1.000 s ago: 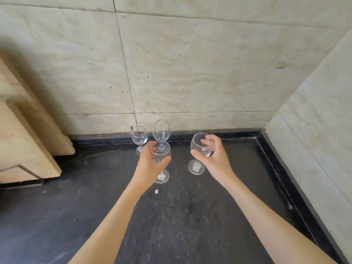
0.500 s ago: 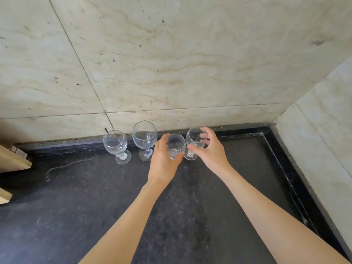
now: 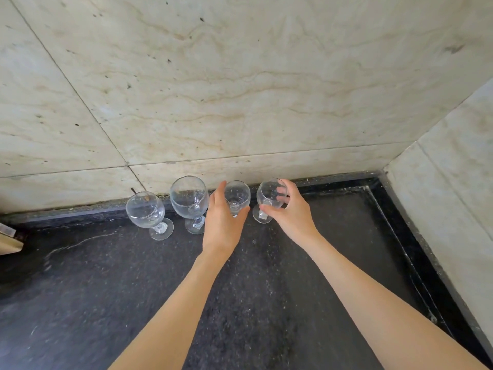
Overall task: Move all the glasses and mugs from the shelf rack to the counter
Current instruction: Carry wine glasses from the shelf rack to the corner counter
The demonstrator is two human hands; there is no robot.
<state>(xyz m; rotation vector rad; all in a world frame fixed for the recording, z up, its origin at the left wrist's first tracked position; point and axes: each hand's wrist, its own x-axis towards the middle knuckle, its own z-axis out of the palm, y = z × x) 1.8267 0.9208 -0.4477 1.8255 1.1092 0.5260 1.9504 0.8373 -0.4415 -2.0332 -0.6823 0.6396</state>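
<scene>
The dark stone counter fills the lower frame and runs back to a pale marble wall, with a side wall closing the corner on the right. At the far left edge a sliver of a wooden unit shows; whether it belongs to the shelf rack cannot be told, and the rack is otherwise out of view.

Four stemmed glasses stand in a row along the back wall. The tallest glass is second from the left, upright and untouched. The leftmost glass stands free just beside it.

The left hand is wrapped around the third glass, thumb to one side of the bowl and fingers to the other. The right hand curls around the bowl of the fourth glass, its foot on or just above the counter; which cannot be told.

Judgement: two glasses are delivered, and two more are being set down, not yet let go. No mugs are on the counter, so the task is likely partway. What is left on the rack cannot be assessed.
</scene>
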